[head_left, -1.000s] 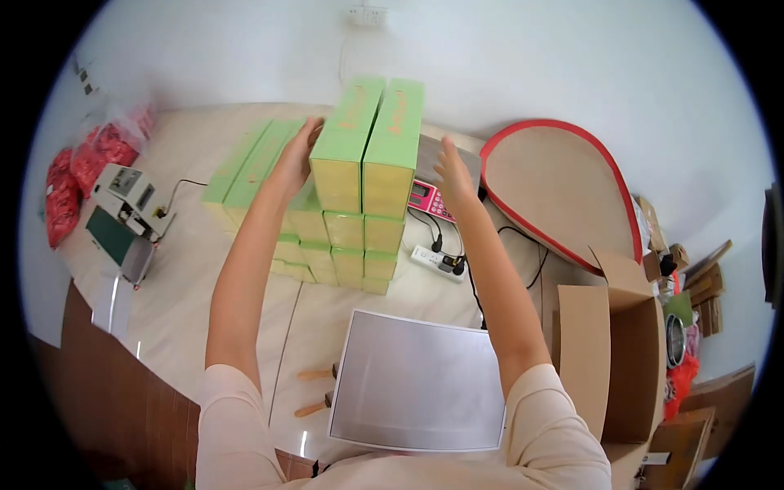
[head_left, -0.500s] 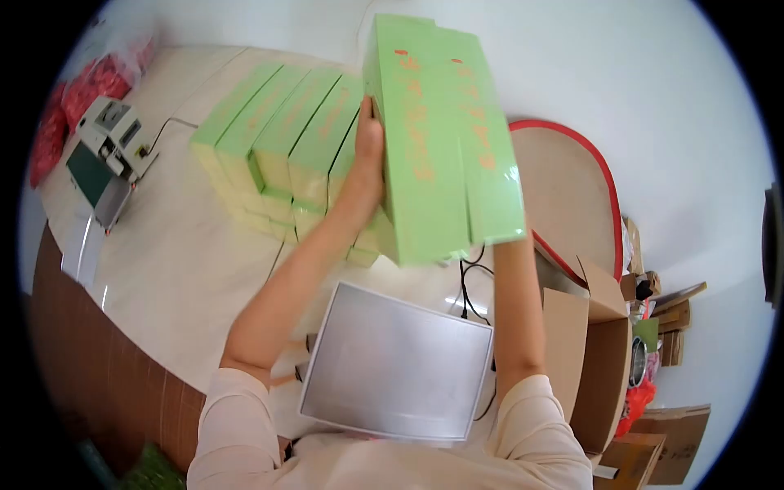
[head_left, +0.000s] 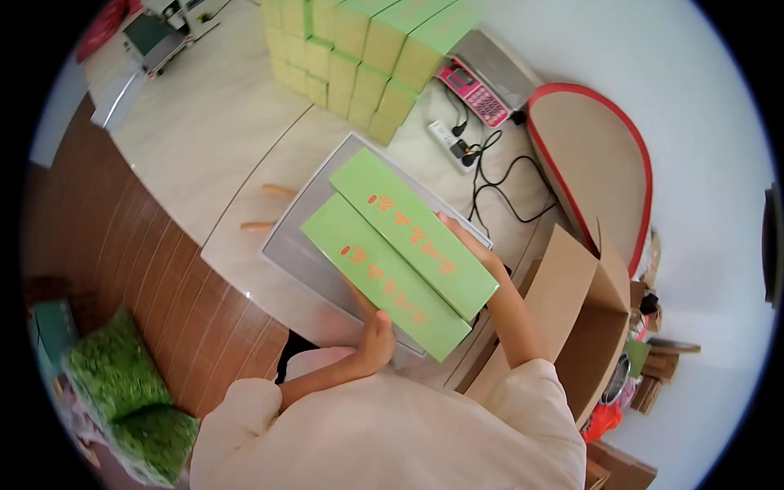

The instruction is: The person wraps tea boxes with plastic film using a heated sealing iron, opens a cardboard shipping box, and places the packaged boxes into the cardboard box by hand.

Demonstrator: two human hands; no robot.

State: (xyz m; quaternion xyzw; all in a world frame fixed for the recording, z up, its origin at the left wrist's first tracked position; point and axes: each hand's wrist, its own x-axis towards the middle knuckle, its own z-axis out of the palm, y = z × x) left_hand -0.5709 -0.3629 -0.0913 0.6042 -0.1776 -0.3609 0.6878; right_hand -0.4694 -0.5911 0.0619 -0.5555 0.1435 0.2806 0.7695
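Two long green boxes (head_left: 400, 253) with orange lettering lie side by side between my hands, tilted diagonally above the grey tray-like panel (head_left: 306, 208). My left hand (head_left: 376, 331) grips the near lower-left side, its thumb showing and its other fingers partly under the boxes. On the far right side, my right hand (head_left: 467, 238) is closed on the pair, with part of it hidden beneath them. The stack of green and yellow boxes (head_left: 351, 69) stands at the back of the table.
An open cardboard box (head_left: 600, 343) stands at the right, near a red-rimmed board (head_left: 596, 155). A pink device (head_left: 474, 94), a power strip (head_left: 451, 145) and black cables lie behind the panel. Wooden handles (head_left: 260, 225) stick out left. Green bags (head_left: 122, 376) are on the floor.
The two boxes came off the top of the stack and were brought down toward my body, over the panel. My hands have closed on them. The view has turned down and left.
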